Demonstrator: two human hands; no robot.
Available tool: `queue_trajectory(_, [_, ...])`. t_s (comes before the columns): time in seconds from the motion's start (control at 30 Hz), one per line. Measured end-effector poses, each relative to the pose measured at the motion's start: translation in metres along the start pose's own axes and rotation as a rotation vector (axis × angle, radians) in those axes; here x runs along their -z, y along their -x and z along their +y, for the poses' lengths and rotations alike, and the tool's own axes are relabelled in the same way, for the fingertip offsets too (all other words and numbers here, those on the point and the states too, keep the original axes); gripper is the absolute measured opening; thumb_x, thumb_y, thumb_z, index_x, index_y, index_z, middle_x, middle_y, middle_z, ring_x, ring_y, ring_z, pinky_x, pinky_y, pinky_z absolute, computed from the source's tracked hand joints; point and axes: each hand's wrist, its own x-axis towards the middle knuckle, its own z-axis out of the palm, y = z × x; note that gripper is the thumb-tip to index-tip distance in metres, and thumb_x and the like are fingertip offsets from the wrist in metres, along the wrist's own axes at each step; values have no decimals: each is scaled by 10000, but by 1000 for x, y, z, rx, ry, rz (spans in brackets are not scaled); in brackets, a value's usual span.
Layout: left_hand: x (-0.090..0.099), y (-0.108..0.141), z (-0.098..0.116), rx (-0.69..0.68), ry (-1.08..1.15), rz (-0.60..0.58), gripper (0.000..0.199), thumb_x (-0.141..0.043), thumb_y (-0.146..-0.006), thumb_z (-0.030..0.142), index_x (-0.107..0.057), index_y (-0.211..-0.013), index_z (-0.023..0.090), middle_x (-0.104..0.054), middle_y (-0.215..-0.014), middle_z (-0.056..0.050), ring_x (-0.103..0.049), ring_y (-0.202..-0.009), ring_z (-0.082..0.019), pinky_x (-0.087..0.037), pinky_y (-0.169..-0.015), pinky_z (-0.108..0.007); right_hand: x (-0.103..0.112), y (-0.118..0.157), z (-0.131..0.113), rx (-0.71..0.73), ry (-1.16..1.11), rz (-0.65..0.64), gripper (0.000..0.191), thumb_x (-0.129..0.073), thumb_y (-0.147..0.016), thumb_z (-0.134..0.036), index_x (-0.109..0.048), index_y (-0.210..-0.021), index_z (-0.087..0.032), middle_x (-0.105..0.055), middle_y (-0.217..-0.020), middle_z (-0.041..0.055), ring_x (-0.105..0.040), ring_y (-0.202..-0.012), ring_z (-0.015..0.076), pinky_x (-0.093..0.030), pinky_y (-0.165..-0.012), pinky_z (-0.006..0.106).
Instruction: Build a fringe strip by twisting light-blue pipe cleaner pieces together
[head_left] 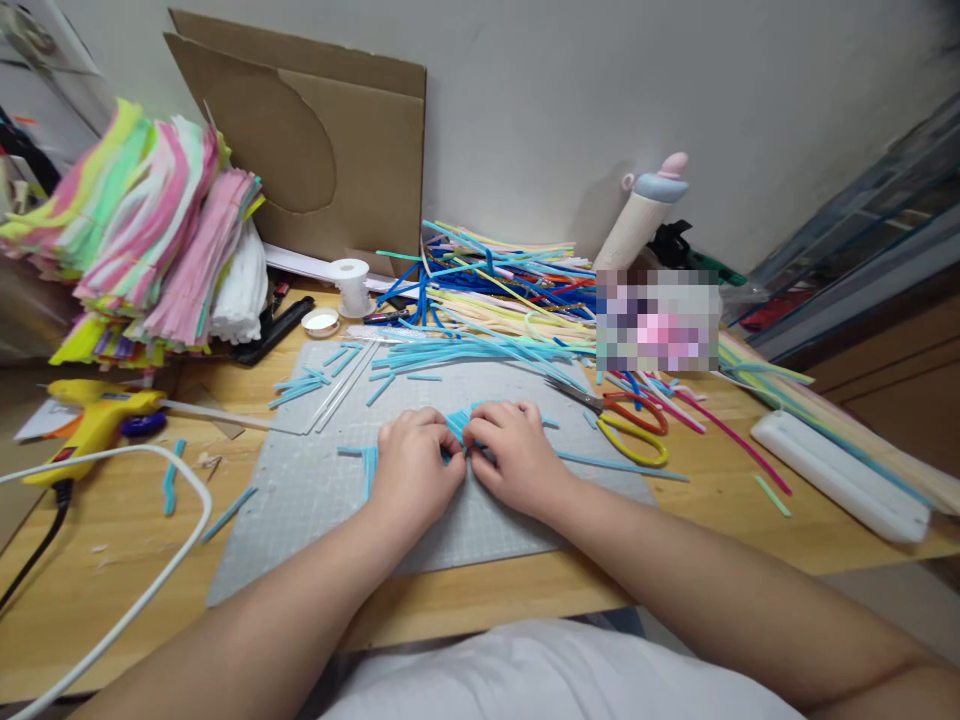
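Head view: left hand [420, 465] and right hand [517, 455] close together, fingers pinching blue strips [458, 421] between them over gray mat [300, 515]. Short pieces [298, 388] look already cut; long blue stems [480, 351] behind, seemingly not yet trimmed.

white top [540, 670], bare forearms [289, 615]

The head camera looks forward and down over the desk [127, 540] at close range; left hand [420, 462] and right hand [517, 450] near centre, wall [517, 130] beyond.
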Motion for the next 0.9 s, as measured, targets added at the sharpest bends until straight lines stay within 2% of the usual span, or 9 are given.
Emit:
queue_trajectory(0.13, [2, 6, 0, -4, 15, 3, 104, -554, -712, 160, -606, -637, 210, -631, -812, 0, -558, -867, -197, -355, -773, -351, 0, 1, -2, -19, -6, 1, 128, -530, -761, -121, -558, -854, -206, -588, -941, 33, -485, -946, 200, -243, -842, 369])
queue_trajectory(0.33, [3, 9, -2, 8, 19, 5, 94, -545, -726, 187, -606, -660, 215, -633, -848, -3, -562, -887, -201, -352, -789, -362, 0, 1, -1, 62, -12, -17, 117, -554, -798, -173, -602, -888, -232, -577, -1005, 33, -471, -972, 202, -222, -865, 383])
queue_trajectory(0.57, [12, 13, -6, 6, 22, -47, 106, -534, -724, 178, -600, -653, 219, -619, -852, -6, -558, -891, -202, -347, -783, -363, 2, 2, -3, 78, -22, -45, 112, -561, -806, -170, -611, -886, -229, -579, -966, 30, -462, -958, 200, -205, -881, 388])
queue_trajectory(0.7, [13, 18, -7, -5, -34, -40, 57, -541, -729, 215, -589, -757, 230, -607, -937, -18, -547, -954, -224, -339, -814, -389, 2, 3, -3, 116, -23, -63, 91, -543, -840, -198, -609, -898, -224, -582, -973, 35, -464, -953, 199, -214, -878, 384])
queue_trajectory(0.83, [7, 19, -6, 26, -114, 15, 323, -592, -703, 300, -528, -1008, 216, -591, -1037, -72, -518, -1046, -273, -340, -866, -419, 1, 2, -2, 102, -64, -57, 67, -531, -863, -204, -596, -879, -210, -596, -964, 32, -475, -937, 191, -232, -868, 369])
queue_trajectory(0.9, [5, 17, -4, 38, -154, 19, 350, -586, -712, 311, -518, -1039, 206, -594, -1042, -86, -520, -1041, -284, -341, -872, -423, 1, 1, -2, 81, -94, -50, 51, -548, -851, -194, -592, -870, -210, -598, -958, 24, -479, -934, 185, -242, -859, 358])
